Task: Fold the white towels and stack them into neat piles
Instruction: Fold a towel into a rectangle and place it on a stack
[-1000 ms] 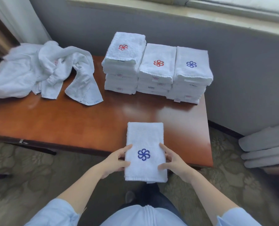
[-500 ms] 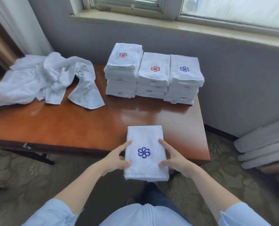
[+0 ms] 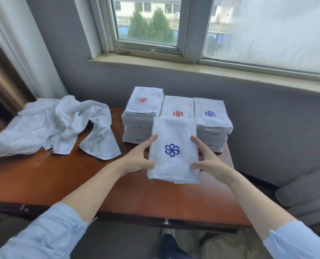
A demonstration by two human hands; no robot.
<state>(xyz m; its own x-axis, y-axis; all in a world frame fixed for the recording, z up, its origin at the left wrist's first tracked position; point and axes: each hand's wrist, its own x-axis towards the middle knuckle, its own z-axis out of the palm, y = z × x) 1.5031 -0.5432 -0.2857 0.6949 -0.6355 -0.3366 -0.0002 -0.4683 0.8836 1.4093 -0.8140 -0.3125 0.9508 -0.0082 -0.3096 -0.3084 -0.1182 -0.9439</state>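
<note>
the left hand (image 3: pixel 136 161) and right hand (image 3: pixel 209 163) each hold one side edge of the folded towel (image 3: pixel 174 131), blue emblem facing up. each grip is closed on the cloth, with digits pinching the edge. the towel is held above the counter (image 3: pixel 62 176), in front of the three piles (image 3: pixel 144 113) near the wall. loose towels (image 3: pixel 48 126) lie heaped at the far left.

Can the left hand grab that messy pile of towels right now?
Probably not yet. The left hand is busy holding the folded towel with the right hand. Nothing stands between it and the messy pile, though, so it could likely reach once it lets go.
</note>
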